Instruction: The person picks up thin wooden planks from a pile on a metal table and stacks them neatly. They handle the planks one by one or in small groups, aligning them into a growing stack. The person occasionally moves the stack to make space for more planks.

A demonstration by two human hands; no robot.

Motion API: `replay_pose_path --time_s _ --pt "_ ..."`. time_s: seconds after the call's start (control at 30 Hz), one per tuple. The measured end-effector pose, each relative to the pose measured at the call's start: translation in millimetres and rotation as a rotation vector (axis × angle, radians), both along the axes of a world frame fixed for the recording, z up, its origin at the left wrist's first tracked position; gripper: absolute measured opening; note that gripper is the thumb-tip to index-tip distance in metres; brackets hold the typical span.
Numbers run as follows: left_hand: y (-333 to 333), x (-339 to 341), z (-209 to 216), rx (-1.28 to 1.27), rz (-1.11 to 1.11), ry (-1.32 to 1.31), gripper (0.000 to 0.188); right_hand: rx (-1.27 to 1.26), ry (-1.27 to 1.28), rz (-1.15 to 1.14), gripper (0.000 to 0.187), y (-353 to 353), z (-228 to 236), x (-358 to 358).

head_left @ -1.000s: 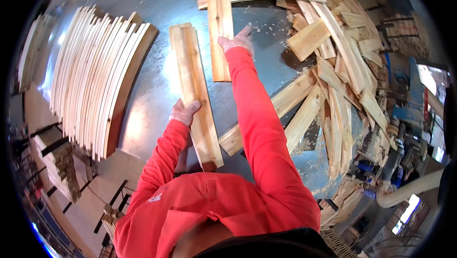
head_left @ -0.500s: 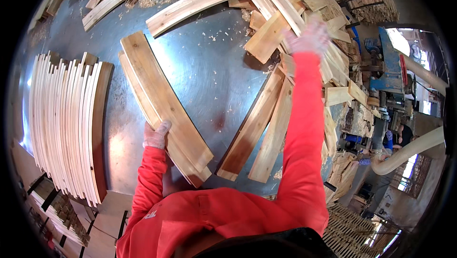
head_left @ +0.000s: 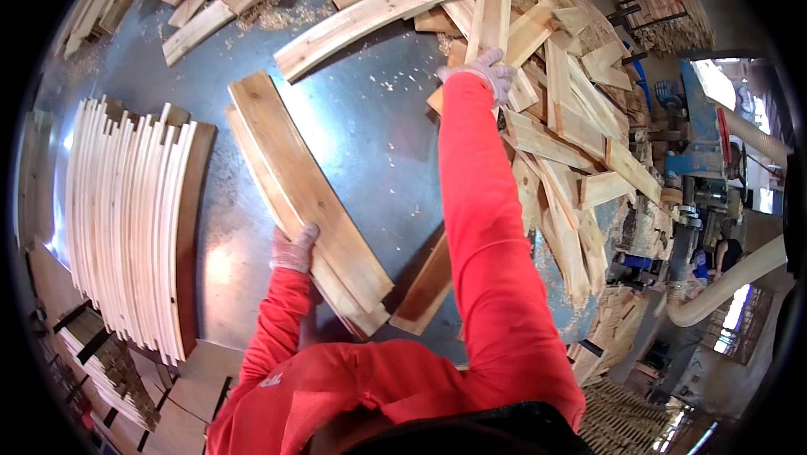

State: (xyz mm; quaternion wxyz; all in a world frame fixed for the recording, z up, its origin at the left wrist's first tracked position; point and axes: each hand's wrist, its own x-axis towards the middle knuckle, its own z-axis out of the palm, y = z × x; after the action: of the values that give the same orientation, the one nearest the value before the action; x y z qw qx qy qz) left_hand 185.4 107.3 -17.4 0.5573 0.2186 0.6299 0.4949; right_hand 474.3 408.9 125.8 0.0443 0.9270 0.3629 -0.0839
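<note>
My left hand (head_left: 294,248), in a pale glove, grips the near left edge of a small stack of wooden boards (head_left: 307,190), its thumb on top. These boards lie slanted on the metal table (head_left: 370,144), overlapping lengthwise. Stretched far forward, my right hand (head_left: 479,75), gloved too, closes over the near end of a short pale wooden board (head_left: 489,22) at the edge of a scrap heap. The hand hides that end. Partly beneath my right forearm lies a darker reddish board (head_left: 427,287).
A row of thin boards on edge (head_left: 126,228) stands at left. A long curved board (head_left: 378,18) lies at the far side. Loose offcuts (head_left: 572,119) pile up at right, with shavings (head_left: 290,16) at the back. Machinery (head_left: 706,119) stands beyond the right side.
My right hand has moved left and slightly nearer, and the pale board by it has swung more upright. My right forearm now covers much of the boards at centre right. My left hand keeps its grip.
</note>
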Motion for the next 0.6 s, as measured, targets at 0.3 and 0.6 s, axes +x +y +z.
replay_pose_path --time_s 0.3,0.6 --pt "-3 7 20 -0.193 -0.064 0.126 0.05 0.467 0.96 -0.008 0.092 -207 -1 15" --pt "-44 -26 40 -0.137 -0.188 0.11 0.05 0.635 0.944 0.063 0.096 -467 -45 4"
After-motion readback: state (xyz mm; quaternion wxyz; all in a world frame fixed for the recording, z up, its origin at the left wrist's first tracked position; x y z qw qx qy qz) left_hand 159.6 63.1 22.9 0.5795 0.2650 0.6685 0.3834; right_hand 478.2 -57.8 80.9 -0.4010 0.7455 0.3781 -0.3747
